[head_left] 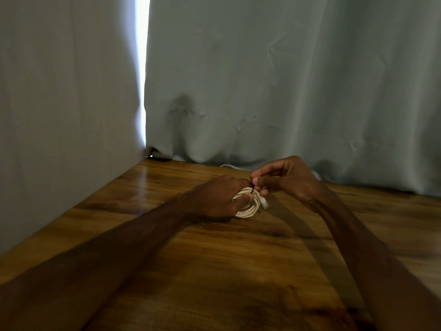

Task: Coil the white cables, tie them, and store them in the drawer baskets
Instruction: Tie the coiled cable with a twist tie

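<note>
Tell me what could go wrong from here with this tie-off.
1. The black tie sits only at the top of the coiled white cable; if the right hand loses its pinch, the tie may loosen.
2. If the left hand eases its grip, the loops could spring apart.
3. The connector sticks out free and might snag later.

This is looking like a home room: pale curtains [262,80] are hanging beyond the fingers [265,173], daylight is leaking through their gap [142,68], and a wood-grain desk [214,271] is lying beneath.
</note>
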`<move>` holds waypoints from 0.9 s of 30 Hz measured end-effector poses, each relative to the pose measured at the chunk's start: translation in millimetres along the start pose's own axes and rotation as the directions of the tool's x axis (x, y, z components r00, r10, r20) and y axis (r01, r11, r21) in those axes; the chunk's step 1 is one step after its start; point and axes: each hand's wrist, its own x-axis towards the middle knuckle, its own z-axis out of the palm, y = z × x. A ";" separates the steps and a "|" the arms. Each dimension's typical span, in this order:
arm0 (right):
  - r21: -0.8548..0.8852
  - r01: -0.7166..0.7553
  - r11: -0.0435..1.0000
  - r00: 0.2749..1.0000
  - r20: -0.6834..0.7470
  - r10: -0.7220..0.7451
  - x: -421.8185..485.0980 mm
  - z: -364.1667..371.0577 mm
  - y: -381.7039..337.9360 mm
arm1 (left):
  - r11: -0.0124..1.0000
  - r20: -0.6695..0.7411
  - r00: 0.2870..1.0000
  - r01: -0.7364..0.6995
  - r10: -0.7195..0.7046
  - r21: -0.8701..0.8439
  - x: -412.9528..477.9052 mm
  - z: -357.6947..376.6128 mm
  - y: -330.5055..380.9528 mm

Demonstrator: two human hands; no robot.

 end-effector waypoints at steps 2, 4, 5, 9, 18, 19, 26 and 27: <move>-0.029 0.006 1.000 1.000 0.009 -0.005 1.2 0.0 0.2 | 1.000 -0.006 1.000 -0.014 0.014 -0.010 -0.3 -0.2 0.8; -0.045 0.014 0.999 1.000 0.007 -0.013 1.9 0.4 0.4 | 1.000 0.000 1.000 -0.019 0.019 -0.013 -0.2 -1.1 1.6; -0.050 0.018 0.999 1.000 0.005 -0.018 2.3 0.6 0.6 | 1.000 0.003 1.000 -0.021 0.021 -0.018 -0.1 -1.4 1.6; -0.040 0.016 0.999 1.000 0.009 -0.015 2.9 -0.7 2.6 | 0.999 0.005 1.000 -0.008 0.009 -0.040 -0.1 -1.5 2.4; 0.045 -0.042 0.998 0.998 0.041 0.040 1.8 -3.1 4.9 | 1.000 0.011 1.000 -0.023 0.023 -0.012 0.1 -1.8 6.0; 0.048 -0.043 0.998 0.998 0.039 0.041 2.4 -3.2 4.7 | 1.000 0.013 1.000 -0.023 0.023 -0.015 0.2 -1.9 6.2; 0.046 -0.021 0.999 0.999 0.042 0.019 2.3 -4.8 3.9 | 0.998 0.022 1.000 -0.008 0.010 -0.058 0.2 -2.0 4.9; 0.044 -0.018 0.999 0.999 0.040 0.016 2.7 -4.2 4.4 | 0.998 0.020 1.000 -0.010 0.011 -0.064 0.2 -2.1 4.9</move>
